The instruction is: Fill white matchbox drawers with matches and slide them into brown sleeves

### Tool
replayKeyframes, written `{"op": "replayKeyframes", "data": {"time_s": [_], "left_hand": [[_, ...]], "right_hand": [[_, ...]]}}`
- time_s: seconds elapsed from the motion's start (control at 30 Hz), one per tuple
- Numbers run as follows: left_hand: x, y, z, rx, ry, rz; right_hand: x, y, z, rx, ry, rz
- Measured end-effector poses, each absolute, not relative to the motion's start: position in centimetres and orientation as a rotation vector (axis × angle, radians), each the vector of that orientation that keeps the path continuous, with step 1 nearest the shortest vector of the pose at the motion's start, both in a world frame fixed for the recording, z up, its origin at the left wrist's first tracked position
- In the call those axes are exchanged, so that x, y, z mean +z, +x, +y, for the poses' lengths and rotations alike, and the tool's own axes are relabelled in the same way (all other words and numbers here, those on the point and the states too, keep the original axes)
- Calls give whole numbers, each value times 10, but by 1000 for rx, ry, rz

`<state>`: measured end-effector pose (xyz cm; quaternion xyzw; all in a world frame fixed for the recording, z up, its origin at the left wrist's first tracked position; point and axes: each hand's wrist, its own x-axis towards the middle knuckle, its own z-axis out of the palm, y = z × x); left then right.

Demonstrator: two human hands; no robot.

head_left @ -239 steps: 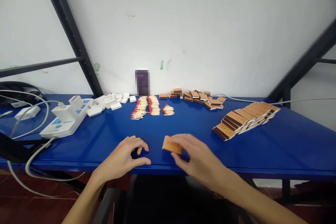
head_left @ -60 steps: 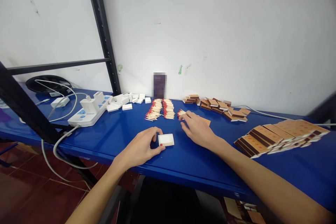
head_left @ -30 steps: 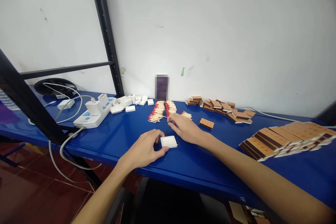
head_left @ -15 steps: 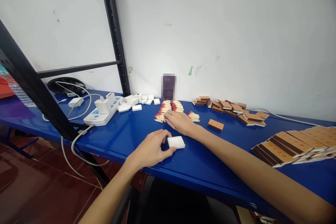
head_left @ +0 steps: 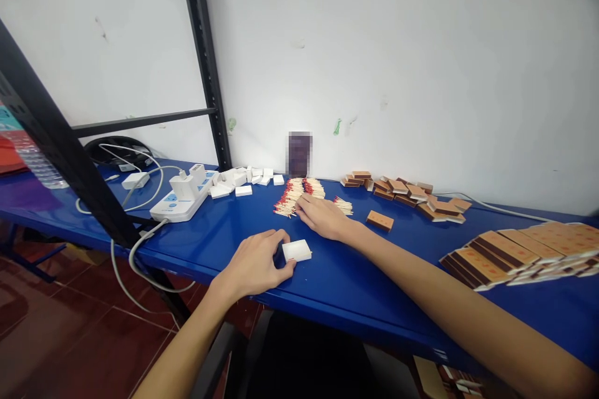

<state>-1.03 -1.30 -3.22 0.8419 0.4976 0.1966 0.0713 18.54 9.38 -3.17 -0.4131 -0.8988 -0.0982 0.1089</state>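
A small white matchbox tray [head_left: 297,250] lies near the front of the blue table, held between the thumb and forefinger of my left hand [head_left: 257,264]. My right hand [head_left: 321,217] reaches to the front of the matches [head_left: 294,194], which lie fanned in two rows with red heads. Its fingers are bent and close together. The fingertips are partly hidden, so any match between them cannot be made out. Just right of this hand sits a smaller heap of matches [head_left: 344,206]. A brown matchbox sleeve [head_left: 380,221] lies alone further right.
White trays [head_left: 243,190] are heaped at the back left, beside a white power strip [head_left: 180,202] with cables. Brown matchbox sleeves [head_left: 407,190] lie along the wall, and stacked matchboxes [head_left: 496,252] stand at the right. A black shelf post [head_left: 206,56] rises at the left.
My left hand has slid the white tray slightly left and turned it a little. My right hand stays at the matches, with a small shift. The camera view has moved slightly.
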Motion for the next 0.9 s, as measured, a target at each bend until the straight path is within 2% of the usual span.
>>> {"op": "replayKeyframes", "data": {"time_s": [0.3,0.53,0.9], "left_hand": [[-36,-9,-6,655,2519,1476],[-35,-10,-8,635,2511,1473],[-36,-12,-7,654,2492,1429]], "right_hand": [[-4,192,33,104,-870,-2772],[-22,170,88,12,-1248,-2581],[-32,154,102,23,-1404,-2509]]}}
